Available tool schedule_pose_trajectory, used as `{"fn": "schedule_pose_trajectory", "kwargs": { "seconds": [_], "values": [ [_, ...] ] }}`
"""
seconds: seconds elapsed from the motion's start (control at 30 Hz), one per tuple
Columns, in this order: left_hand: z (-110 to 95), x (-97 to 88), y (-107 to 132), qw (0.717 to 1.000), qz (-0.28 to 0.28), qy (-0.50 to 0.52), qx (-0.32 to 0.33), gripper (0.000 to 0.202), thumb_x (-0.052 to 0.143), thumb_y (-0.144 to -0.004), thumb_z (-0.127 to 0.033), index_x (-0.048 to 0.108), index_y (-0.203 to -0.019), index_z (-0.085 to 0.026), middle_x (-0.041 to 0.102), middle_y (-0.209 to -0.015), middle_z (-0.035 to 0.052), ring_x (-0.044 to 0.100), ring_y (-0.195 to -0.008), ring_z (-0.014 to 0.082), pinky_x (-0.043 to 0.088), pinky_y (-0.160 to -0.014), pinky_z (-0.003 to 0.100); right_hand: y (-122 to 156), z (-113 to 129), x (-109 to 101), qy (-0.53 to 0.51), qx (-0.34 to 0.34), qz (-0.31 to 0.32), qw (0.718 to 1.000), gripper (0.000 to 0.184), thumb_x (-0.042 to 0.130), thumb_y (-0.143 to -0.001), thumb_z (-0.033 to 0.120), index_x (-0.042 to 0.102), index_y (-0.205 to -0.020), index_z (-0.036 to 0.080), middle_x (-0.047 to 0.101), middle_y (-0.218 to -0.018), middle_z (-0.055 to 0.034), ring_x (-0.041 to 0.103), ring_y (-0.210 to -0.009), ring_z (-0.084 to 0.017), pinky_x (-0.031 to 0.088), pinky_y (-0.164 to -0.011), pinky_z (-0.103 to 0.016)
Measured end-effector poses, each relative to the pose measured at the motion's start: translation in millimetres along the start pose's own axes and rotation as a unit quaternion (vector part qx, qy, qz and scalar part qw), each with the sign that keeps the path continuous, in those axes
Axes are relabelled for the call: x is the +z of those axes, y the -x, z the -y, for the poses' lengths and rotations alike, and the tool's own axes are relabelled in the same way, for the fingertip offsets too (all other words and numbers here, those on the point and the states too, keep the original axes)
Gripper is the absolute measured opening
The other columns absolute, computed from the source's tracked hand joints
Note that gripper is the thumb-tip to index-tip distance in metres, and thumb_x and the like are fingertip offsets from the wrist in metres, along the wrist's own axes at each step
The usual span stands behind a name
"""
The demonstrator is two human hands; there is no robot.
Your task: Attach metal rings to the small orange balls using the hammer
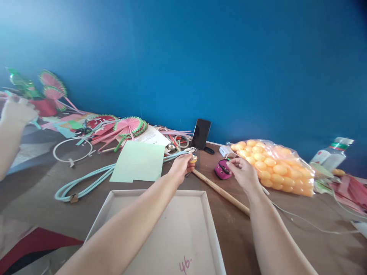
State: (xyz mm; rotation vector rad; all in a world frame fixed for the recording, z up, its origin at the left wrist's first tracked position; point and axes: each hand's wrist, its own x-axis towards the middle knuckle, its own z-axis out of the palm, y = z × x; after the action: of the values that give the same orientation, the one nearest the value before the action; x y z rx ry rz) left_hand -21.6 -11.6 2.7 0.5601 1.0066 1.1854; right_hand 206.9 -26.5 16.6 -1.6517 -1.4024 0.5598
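A blue wall (177, 57) is rising behind everything, paling towards the upper left. Below it, a brown desk (235, 236) is carrying crowded craft pieces. An open pale box (183, 225), marked "46.", is lying nearest the wearer, with the left forearm (134, 217) slanting up across it; the right forearm (272, 229) is slanting inward over the desk. A clear bag of orange balls (278, 168) is resting beyond the right wrist. A light green sheet (137, 162) is lying left of the hands, and a wooden stick (220, 191) is running between them. Far left, another person's hand (18, 109) is blurring. The left hand (181, 167) is curling its fingers, its grip grasping a small yellow object (194, 158). The right hand (244, 173) is bringing thumb and fingertips together at the right edge of a purple case (222, 170); whether that grip is pinching it, I cannot tell.
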Motion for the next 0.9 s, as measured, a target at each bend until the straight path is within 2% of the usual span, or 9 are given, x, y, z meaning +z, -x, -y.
{"fn": "schedule_pose_trajectory", "kwargs": {
  "seconds": [0.2,0.37,0.57,0.7,0.9],
  "values": [
    [0,1.1,-1,0.999,0.003,0.024,-0.025,0.016,0.059,-0.08,-0.03,0.059,-0.084,-0.014,0.061,-0.076,0.0043,0.056,-0.056,0.0082,0.048,-0.057,0.022,12,20,2,-0.159,0.004,0.022,0.987,0.035,0.07,-0.067,0.048,0.061,-0.084,0.018,0.053,-0.052,0.0044,0.043,-0.041,-0.008,0.034,-0.04,-0.022],
    [-1,2.4,1,0.999,0.005,0.029,-0.044,0.017,0.059,-0.08,-0.031,0.058,-0.084,-0.015,0.061,-0.075,0.0045,0.057,-0.057,0.0084,0.048,-0.058,0.022,20,47,10,-0.25,-0.006,0.093,0.964,0.028,0.073,-0.068,0.041,0.062,-0.08,0.018,0.053,-0.055,0.0043,0.045,-0.045,-0.006,0.033,-0.041,-0.018],
    [-3,1.1,4,0.999,0.024,0.022,-0.042,0.019,0.059,-0.081,-0.033,0.058,-0.085,-0.014,0.061,-0.076,0.0041,0.057,-0.06,0.0081,0.048,-0.06,0.021,23,79,23,-0.311,-0.005,0.095,0.946,0.029,0.076,-0.065,0.04,0.063,-0.077,0.017,0.062,-0.066,0.0,0.051,-0.05,-0.007,0.041,-0.044,-0.019],
    [-5,3.1,6,0.998,0.009,0.03,-0.049,0.015,0.055,-0.083,-0.029,0.057,-0.086,-0.014,0.06,-0.075,0.0028,0.055,-0.057,0.0072,0.048,-0.059,0.021,30,69,40,-0.349,-0.001,0.098,0.932,0.027,0.074,-0.067,0.04,0.062,-0.078,0.019,0.062,-0.071,0.0008,0.051,-0.051,-0.007,0.041,-0.042,-0.018],
    [-3,2.1,3,0.999,0.021,0.024,-0.038,0.016,0.056,-0.083,-0.029,0.057,-0.087,-0.014,0.06,-0.076,0.0024,0.056,-0.057,0.0084,0.049,-0.058,0.023,38,39,56,-0.336,0.016,0.109,0.935,0.025,0.073,-0.07,0.039,0.064,-0.08,0.018,0.062,-0.072,0.0,0.053,-0.056,-0.008,0.047,-0.049,-0.02]
  ]
}}
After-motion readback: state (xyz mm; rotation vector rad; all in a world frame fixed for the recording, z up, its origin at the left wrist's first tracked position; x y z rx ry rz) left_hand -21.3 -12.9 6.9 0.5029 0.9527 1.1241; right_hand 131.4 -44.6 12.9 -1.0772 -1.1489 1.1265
